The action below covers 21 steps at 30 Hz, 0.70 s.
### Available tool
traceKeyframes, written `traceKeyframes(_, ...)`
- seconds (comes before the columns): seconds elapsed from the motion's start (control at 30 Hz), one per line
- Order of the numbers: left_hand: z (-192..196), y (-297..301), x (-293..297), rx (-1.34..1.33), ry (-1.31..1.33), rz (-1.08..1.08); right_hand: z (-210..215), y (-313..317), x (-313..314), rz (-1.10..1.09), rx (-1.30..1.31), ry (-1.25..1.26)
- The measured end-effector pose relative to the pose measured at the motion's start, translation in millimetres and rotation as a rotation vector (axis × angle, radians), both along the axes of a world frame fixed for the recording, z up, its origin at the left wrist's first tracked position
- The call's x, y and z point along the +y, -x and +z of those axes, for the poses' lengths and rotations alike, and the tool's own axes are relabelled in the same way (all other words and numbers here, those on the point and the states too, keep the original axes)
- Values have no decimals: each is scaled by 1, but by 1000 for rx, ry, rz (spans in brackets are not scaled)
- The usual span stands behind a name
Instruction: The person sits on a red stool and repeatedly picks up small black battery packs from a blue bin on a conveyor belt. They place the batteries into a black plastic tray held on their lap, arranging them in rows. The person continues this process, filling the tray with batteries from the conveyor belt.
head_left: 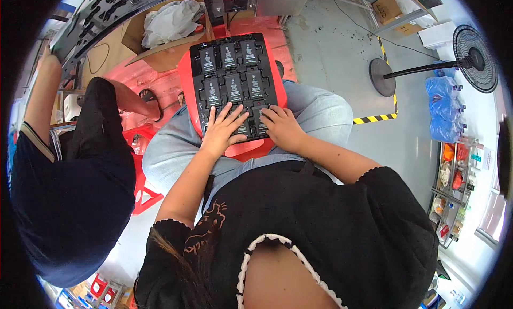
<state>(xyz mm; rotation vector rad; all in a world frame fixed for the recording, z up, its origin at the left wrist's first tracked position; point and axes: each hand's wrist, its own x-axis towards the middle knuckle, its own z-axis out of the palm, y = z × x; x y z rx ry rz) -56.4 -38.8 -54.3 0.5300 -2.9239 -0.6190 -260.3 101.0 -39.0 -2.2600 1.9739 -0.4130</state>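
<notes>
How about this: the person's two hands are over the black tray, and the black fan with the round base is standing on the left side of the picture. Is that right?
Not quite: the head view shows the black fan on the right side, not the left. The left hand and right hand are over the black tray.

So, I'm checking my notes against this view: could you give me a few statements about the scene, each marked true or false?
1. The left hand and the right hand touch the black tray. True.
2. The tray lies on the floor. False: it rests on a red surface.
3. The pieces in the tray are bright yellow. False: the pieces are dark.
4. A whitish plastic bag is in the cardboard box. True.
5. The fan is at the picture's left. False: the fan is at the right.
</notes>
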Motion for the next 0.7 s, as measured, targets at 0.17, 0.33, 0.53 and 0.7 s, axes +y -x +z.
traceKeyframes(0.17, 13, 14, -12, 188, -61, 151, 2, 8, 7, -109, -155, 33)
traceKeyframes(0.33, 122, 81, -122, 1001, -1243, 680, -3, 16, 18, -121, -230, -42)
traceKeyframes(0.53, 220, 107, -177, 1447, -1624, 633, 0, 14, 12, -131, -287, -28)
traceKeyframes(0.7, 205, 83, -142, 1301, -1474, 865, -8, 20, 16, -178, -320, 12)
